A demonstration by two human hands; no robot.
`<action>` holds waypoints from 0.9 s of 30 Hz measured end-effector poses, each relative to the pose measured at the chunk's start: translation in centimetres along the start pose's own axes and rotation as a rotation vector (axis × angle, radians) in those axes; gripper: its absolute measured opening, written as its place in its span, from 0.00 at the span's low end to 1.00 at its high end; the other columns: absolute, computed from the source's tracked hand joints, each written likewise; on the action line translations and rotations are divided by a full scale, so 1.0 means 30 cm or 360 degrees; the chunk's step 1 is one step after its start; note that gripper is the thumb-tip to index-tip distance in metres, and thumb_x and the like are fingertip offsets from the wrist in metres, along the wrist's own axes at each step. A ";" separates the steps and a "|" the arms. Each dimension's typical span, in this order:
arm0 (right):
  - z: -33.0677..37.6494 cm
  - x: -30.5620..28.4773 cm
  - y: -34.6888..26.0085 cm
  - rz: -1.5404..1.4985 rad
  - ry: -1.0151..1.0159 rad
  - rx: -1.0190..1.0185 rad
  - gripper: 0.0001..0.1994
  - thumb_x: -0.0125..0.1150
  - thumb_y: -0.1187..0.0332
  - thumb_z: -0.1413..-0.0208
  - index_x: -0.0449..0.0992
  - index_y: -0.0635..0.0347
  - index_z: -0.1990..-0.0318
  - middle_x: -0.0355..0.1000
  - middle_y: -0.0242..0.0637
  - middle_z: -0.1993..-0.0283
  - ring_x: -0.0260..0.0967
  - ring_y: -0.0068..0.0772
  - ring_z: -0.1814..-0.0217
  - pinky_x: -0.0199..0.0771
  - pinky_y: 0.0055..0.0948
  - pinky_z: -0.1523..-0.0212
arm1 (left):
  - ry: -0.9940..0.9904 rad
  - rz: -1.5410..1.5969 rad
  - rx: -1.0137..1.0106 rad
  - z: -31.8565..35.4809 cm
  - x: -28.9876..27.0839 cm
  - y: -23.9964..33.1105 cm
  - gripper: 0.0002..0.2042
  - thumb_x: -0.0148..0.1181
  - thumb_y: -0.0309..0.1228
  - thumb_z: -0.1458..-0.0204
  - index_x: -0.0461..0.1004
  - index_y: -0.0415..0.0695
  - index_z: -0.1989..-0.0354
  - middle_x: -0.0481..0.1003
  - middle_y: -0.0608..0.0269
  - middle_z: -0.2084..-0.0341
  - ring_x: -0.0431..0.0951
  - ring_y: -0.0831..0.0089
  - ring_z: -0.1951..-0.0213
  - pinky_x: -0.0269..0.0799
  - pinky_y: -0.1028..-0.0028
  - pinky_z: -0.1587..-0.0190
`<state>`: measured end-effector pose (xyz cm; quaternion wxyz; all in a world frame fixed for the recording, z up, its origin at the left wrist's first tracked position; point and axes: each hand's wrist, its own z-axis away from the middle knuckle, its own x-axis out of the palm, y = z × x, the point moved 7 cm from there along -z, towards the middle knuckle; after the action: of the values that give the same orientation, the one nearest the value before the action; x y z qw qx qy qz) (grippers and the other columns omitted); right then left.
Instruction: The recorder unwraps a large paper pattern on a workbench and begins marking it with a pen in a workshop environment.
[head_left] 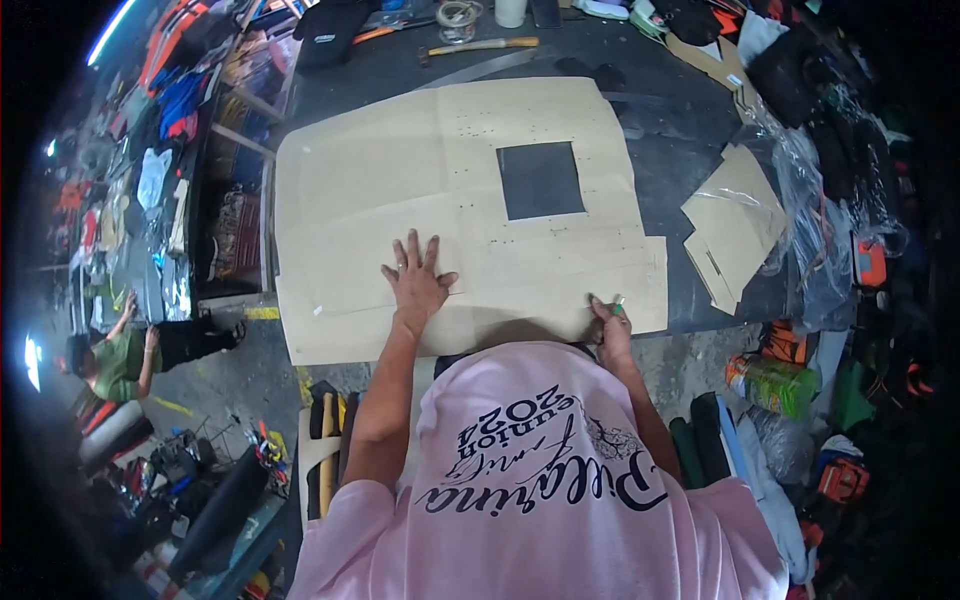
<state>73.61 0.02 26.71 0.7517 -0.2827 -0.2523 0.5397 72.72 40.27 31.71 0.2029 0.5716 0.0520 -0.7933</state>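
Note:
A large beige cardboard sheet (400,170) lies flat on a dark worktable (670,130). A square hole (541,180) is cut through it, showing the dark table. My left hand (416,278) presses flat on the sheet near its front edge, fingers spread. My right hand (608,325) sits at the sheet's front right edge, closed around a small green-tipped tool (618,306), perhaps a marker or a knife.
Cut cardboard pieces (735,225) lie to the right under clear plastic. A hammer (480,45), tape roll (458,15) and metal ruler (490,68) rest at the table's far side. Another person (130,355) crouches on the floor at left. Bags and clutter fill the right.

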 end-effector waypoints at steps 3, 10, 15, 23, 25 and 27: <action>-0.034 -0.078 -0.074 -0.0083 0.0098 -0.0189 0.15 0.72 0.69 0.48 0.66 0.46 0.72 0.60 0.19 0.82 0.49 0.13 0.88 0.44 0.21 0.88 | -0.0015 0.0017 -0.0036 0.003 0.007 0.011 0.39 0.61 0.54 0.47 0.53 0.61 0.26 0.38 0.57 0.24 0.35 0.42 0.25 0.41 0.28 0.34; -0.079 -0.250 -0.116 0.0276 0.0497 -0.0598 0.13 0.71 0.78 0.52 0.77 0.59 0.58 0.72 0.28 0.67 0.68 0.21 0.68 0.70 0.24 0.68 | 0.0173 0.0070 0.0006 0.020 0.012 0.018 0.36 0.61 0.49 0.46 0.57 0.60 0.28 0.41 0.49 0.25 0.41 0.39 0.27 0.45 0.29 0.35; -0.055 -0.383 -0.062 0.0711 0.0940 -0.0630 0.28 0.79 0.72 0.61 0.75 0.65 0.49 0.75 0.39 0.52 0.71 0.33 0.51 0.72 0.32 0.48 | 0.0361 0.0208 0.0035 0.201 0.033 -0.004 0.32 0.60 0.46 0.45 0.62 0.57 0.31 0.45 0.43 0.27 0.46 0.37 0.29 0.47 0.29 0.36; -0.111 -0.553 0.015 0.0442 0.0763 0.0039 0.15 0.78 0.61 0.54 0.74 0.52 0.71 0.65 0.29 0.80 0.58 0.25 0.84 0.58 0.28 0.83 | 0.0888 0.0581 -0.0733 0.505 0.120 -0.379 0.28 0.62 0.39 0.48 0.68 0.41 0.39 0.55 0.30 0.35 0.57 0.36 0.35 0.56 0.45 0.35; -0.144 -0.592 0.022 0.0484 0.0769 -0.0046 0.19 0.77 0.55 0.53 0.69 0.50 0.76 0.56 0.27 0.85 0.46 0.24 0.91 0.45 0.27 0.88 | 0.1003 0.0626 -0.0959 0.567 0.123 -0.483 0.27 0.62 0.37 0.48 0.68 0.40 0.40 0.56 0.28 0.37 0.59 0.35 0.36 0.58 0.48 0.36; -0.149 -0.590 0.024 0.0466 0.0664 0.0056 0.18 0.80 0.60 0.57 0.75 0.58 0.69 0.70 0.30 0.73 0.53 0.23 0.84 0.51 0.30 0.84 | 0.1111 0.0668 -0.1211 0.624 0.140 -0.603 0.27 0.62 0.35 0.48 0.67 0.37 0.41 0.57 0.28 0.38 0.60 0.34 0.37 0.58 0.50 0.35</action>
<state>71.05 -17.37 21.71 0.7062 -0.4084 -0.0387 0.5770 48.13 49.77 31.50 0.5194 0.6850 0.2838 -0.4249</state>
